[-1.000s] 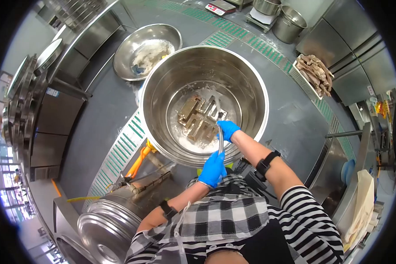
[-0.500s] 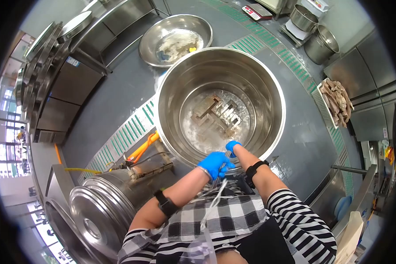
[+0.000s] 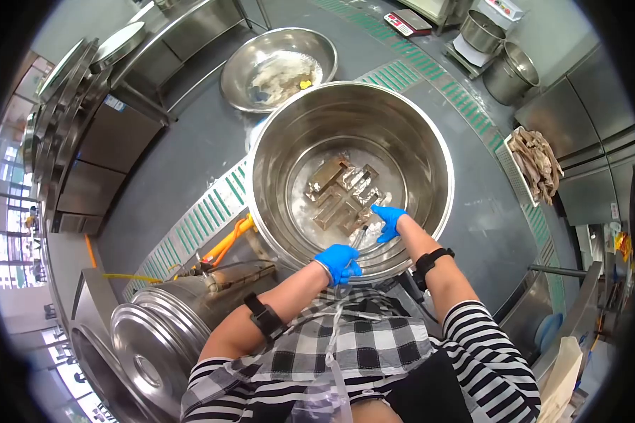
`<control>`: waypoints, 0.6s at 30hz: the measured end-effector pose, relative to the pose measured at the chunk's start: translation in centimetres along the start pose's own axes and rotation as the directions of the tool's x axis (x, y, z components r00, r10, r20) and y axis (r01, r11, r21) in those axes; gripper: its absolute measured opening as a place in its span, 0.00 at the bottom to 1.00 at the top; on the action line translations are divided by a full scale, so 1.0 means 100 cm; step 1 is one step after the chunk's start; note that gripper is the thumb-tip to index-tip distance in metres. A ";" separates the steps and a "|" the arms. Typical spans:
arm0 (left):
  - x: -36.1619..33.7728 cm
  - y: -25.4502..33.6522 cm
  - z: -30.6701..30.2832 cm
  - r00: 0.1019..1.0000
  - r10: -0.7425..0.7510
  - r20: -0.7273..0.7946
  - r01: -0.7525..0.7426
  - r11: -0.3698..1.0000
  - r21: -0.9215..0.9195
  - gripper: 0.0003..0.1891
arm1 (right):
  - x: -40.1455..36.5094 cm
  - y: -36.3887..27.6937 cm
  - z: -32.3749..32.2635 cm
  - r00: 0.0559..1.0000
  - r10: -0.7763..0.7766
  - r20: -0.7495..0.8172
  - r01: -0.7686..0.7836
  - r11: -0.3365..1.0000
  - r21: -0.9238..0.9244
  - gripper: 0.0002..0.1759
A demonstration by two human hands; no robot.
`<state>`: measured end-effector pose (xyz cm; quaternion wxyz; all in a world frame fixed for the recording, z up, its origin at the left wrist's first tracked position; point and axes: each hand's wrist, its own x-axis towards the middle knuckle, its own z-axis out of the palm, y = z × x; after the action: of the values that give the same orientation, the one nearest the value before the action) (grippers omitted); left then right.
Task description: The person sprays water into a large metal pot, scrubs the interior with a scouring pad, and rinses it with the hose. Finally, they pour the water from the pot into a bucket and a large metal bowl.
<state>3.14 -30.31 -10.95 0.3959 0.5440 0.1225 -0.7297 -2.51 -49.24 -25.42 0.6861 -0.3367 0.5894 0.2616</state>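
While the left hand [image 3: 339,264] grips a thin hose [image 3: 360,236], the right hand [image 3: 389,223] hangs open beside it, the big pot [image 3: 423,162] below both.

The left hand [image 3: 339,264] and right hand [image 3: 390,223] are gloved in bright blue; the sleeves [image 3: 488,342] are black-and-white striped, the apron [image 3: 275,356] checked black, white and grey. From the silver pot [image 3: 423,155], the hose [image 3: 227,242] at eight o'clock is orange.

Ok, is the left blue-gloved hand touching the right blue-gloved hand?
Apart. The head view shows the inside of the large round steel pot between the left hand and the right hand.
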 end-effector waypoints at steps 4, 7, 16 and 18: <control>0.003 0.004 -0.001 0.997 -0.005 -0.080 0.000 0.998 -0.058 0.09 | -0.046 0.026 0.038 0.923 0.211 0.321 -0.211 0.977 -0.034 0.40; 0.017 -0.002 -0.001 0.999 0.002 -0.039 -0.005 0.996 -0.085 0.09 | -0.006 0.053 0.051 0.923 -0.030 0.383 -0.031 0.988 0.152 0.27; 0.037 -0.016 -0.008 0.995 0.064 -0.082 -0.065 0.998 -0.005 0.13 | -0.053 0.046 0.055 0.846 -0.508 0.163 0.531 0.770 -0.354 0.09; 0.035 -0.013 -0.018 0.994 0.050 -0.094 -0.044 0.997 0.067 0.15 | -0.078 0.043 0.048 0.711 -0.695 0.108 0.622 0.550 -0.556 0.11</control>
<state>3.19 -29.92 -15.06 0.3887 0.5937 0.1046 -0.6967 -4.05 -42.51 -18.03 0.5662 -0.7322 0.3582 0.1225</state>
